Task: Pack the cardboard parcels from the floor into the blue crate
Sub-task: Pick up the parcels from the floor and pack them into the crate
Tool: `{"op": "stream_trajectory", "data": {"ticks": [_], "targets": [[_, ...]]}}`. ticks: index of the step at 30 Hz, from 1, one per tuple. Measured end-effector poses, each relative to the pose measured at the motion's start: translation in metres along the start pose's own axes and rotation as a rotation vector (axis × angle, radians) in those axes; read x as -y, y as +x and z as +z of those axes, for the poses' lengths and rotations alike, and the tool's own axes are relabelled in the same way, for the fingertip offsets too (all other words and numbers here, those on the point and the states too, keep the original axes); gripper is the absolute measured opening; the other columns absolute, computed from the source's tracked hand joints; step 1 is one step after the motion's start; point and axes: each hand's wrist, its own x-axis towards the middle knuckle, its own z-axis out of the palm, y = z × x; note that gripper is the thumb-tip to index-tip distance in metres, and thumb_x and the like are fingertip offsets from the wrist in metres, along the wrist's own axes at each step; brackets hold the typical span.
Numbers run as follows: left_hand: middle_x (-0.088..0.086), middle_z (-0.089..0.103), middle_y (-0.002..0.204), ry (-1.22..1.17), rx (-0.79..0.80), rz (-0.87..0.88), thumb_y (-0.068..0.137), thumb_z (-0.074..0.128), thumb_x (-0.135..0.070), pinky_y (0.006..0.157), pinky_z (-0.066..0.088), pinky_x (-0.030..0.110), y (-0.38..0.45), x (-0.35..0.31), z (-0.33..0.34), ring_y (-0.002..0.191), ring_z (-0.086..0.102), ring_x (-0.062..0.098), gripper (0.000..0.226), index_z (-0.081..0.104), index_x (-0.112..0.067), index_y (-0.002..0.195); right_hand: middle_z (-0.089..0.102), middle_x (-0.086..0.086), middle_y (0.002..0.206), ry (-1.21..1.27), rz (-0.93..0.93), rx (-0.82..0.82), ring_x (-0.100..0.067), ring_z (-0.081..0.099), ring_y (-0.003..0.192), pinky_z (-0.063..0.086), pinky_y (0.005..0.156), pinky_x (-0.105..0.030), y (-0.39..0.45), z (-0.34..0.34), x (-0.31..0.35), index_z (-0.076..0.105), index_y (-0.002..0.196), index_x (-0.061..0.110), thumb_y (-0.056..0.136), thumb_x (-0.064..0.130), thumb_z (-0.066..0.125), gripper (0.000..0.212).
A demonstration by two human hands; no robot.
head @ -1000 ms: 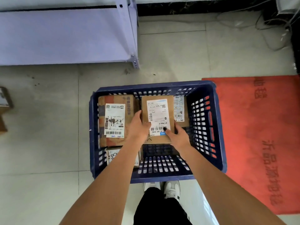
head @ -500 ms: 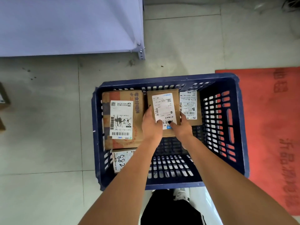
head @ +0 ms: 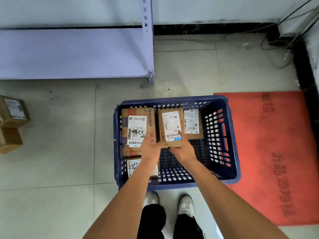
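We have four brown labelled cardboard parcels in the blue slatted plastic crate (head: 217,135). Our left hand (head: 151,145) and right hand (head: 182,147) grip the middle parcel (head: 170,126). Two more brown boxes (head: 12,123) wait on the floor, well apart.

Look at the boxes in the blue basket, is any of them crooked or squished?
None looks squished. The middle parcel sits slightly tilted beside the big parcel in the blue crate, both hands at its near end.

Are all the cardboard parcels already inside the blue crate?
No, two parcels on the floor lie at the far left, well apart from the blue crate.
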Motion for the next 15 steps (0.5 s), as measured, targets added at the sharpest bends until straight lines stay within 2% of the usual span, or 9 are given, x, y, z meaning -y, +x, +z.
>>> {"op": "stream_trajectory", "data": {"ticks": [1,3,4,6,7,9,11,13,15], "targets": [[0.001,0.053,0.128,-0.015,0.008,-0.011,0.086,0.053,0.006,0.097,0.049,0.027,-0.008,0.002,-0.011,0.113,0.056,0.019,0.052,0.044,-0.012,0.133,0.050,-0.006,0.139,0.033,0.020,0.031,-0.021,0.059,0.095,0.044,0.066,-0.019,-0.013,0.002,0.005,0.026,0.147,0.022,0.083,0.008,0.060,0.073],[-0.003,0.056,0.118,-0.049,0.010,-0.029,0.085,0.053,0.007,0.075,0.052,0.010,-0.019,0.008,-0.036,0.095,0.060,0.012,0.051,0.047,-0.014,0.131,0.048,-0.008,0.140,0.110,0.055,0.058,-0.020,0.057,0.094,0.044,0.071,-0.021,-0.034,0.014,0.018,0.022,0.149,0.021,0.085,0.009,0.060,0.075],[-0.001,0.058,0.117,-0.067,0.001,-0.036,0.085,0.053,0.007,0.075,0.051,0.009,-0.019,0.011,-0.051,0.094,0.060,0.013,0.049,0.047,-0.014,0.130,0.049,-0.009,0.139,0.146,0.067,0.057,-0.022,0.058,0.097,0.043,0.074,-0.023,-0.041,0.023,0.027,0.022,0.149,0.021,0.085,0.010,0.061,0.076],[0.009,0.056,0.127,-0.142,-0.014,-0.057,0.085,0.052,0.009,0.088,0.050,0.023,-0.016,0.015,-0.086,0.105,0.057,0.020,0.047,0.049,-0.010,0.128,0.052,-0.010,0.135,0.206,0.081,0.062,-0.023,0.057,0.107,0.041,0.080,-0.024,-0.049,0.050,0.047,0.025,0.147,0.021,0.084,0.009,0.062,0.074],[0.012,0.054,0.130,-0.177,-0.028,-0.050,0.085,0.052,0.010,0.086,0.049,0.025,-0.013,0.019,-0.106,0.107,0.055,0.021,0.047,0.049,-0.008,0.128,0.053,-0.008,0.133,0.233,0.086,0.072,-0.021,0.055,0.108,0.040,0.083,-0.024,-0.052,0.066,0.058,0.027,0.146,0.021,0.083,0.007,0.062,0.073],[0.011,0.052,0.131,-0.188,-0.053,-0.040,0.085,0.049,0.013,0.081,0.045,0.021,-0.004,0.028,-0.158,0.111,0.053,0.023,0.050,0.047,-0.005,0.131,0.054,-0.007,0.129,0.262,0.093,0.100,-0.017,0.051,0.105,0.040,0.087,-0.026,-0.056,0.109,0.083,0.031,0.143,0.023,0.082,0.004,0.063,0.072],[0.016,0.052,0.133,-0.163,-0.074,-0.020,0.084,0.049,0.013,0.083,0.041,0.023,0.014,0.042,-0.220,0.119,0.053,0.028,0.053,0.047,-0.006,0.133,0.052,-0.008,0.127,0.262,0.071,0.111,-0.021,0.052,0.110,0.042,0.091,-0.029,-0.058,0.158,0.112,0.032,0.143,0.020,0.081,0.001,0.063,0.073],[0.017,0.055,0.130,-0.115,-0.083,0.004,0.081,0.053,0.012,0.083,0.039,0.023,0.033,0.055,-0.289,0.115,0.055,0.028,0.053,0.051,-0.009,0.130,0.050,-0.008,0.132,0.270,0.069,0.101,-0.023,0.052,0.114,0.044,0.097,-0.033,-0.062,0.214,0.144,0.030,0.145,0.021,0.080,0.002,0.066,0.076],[0.016,0.057,0.127,-0.073,-0.085,-0.007,0.079,0.056,0.010,0.083,0.040,0.023,0.044,0.069,-0.361,0.112,0.055,0.028,0.054,0.052,-0.012,0.128,0.050,-0.007,0.131,0.262,0.098,0.102,-0.021,0.054,0.106,0.045,0.096,-0.036,-0.077,0.270,0.180,0.029,0.145,0.025,0.080,0.005,0.068,0.078]]}}
